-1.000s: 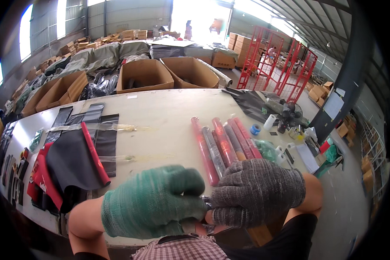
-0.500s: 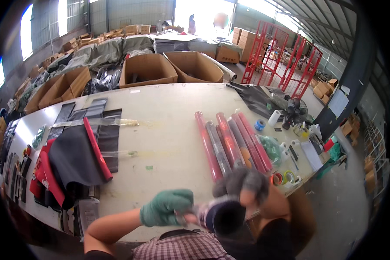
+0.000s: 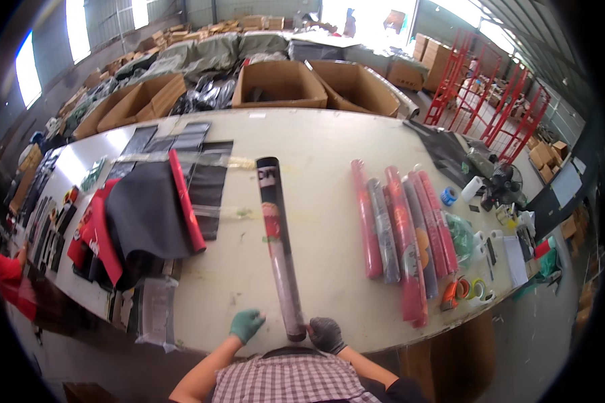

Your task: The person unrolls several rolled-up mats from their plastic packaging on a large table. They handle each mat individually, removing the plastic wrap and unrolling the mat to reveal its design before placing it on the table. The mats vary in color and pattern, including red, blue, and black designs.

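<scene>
A long dark roll (image 3: 275,248) with red and pale printed patches lies lengthwise on the table in front of me, its near end by my body. Left of that end, my left hand (image 3: 247,325) in a green glove is apart from the roll, its fingers curled in; anything inside them is hidden. My right hand (image 3: 326,334), in a dark grey glove, is closed beside the near end, a fingertip at or very near the roll's edge. What it may hold cannot be made out. Several red and dark wrapped rolls (image 3: 403,242) lie to the right.
Black and red sheets (image 3: 148,215) are heaped on the table's left. Tape rolls (image 3: 477,289), a blue tape roll (image 3: 449,195) and a small fan (image 3: 507,181) are at the right. Open cardboard boxes (image 3: 279,86) stand beyond the far edge. A person in red (image 3: 10,275) is at far left.
The roll, held up in both hands before, now lies on the table. My hands have come off its body and drawn down beside its near end. The view has shifted.
</scene>
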Available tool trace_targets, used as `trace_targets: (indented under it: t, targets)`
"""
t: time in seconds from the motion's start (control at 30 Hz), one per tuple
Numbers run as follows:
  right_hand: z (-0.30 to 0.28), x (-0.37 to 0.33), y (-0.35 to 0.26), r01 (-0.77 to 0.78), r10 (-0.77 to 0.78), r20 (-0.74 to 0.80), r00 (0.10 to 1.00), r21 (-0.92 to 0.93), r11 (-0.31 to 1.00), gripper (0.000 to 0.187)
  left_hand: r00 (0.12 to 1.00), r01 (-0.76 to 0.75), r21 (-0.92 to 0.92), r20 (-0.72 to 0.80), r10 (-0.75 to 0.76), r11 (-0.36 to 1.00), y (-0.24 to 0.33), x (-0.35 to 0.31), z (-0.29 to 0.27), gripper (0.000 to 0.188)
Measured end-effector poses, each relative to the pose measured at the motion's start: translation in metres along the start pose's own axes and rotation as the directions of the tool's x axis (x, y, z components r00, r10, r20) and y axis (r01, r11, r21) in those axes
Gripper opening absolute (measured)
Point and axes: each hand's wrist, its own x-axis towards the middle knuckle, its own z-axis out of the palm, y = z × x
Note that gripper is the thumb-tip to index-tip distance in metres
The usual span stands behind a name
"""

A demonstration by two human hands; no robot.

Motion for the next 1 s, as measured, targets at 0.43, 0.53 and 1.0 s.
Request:
trace_targets:
  t: [0.43, 0.53, 1.0]
  targets:
    - [-0.041, 0.068, -0.058, -0.348, 0.159, 0.338, 0.928, 0.626, 0.698, 0.022, 0.943, -0.262, -0.610, 0.001, 0.332, 0.748, 0.078, 0.009, -0.017, 0.033]
    - [-0.030, 0.069, -0.036, -0.460, -0.059, 0.594, 0.802, 0.679, 0.571, 0.018, 0.880, -0.002, -0.804, 0.281, 0.383, 0.595, 0.079, -0.002, -0.021, 0.040]
    - [0.084, 0.268, -0.003, -0.607, 0.639, 0.261, 0.723, -0.203, 0.769, 0.117, 0.971, 0.002, 0.120, 0.237, -0.031, 0.993, 0.083, -0.065, -0.018, 0.019]
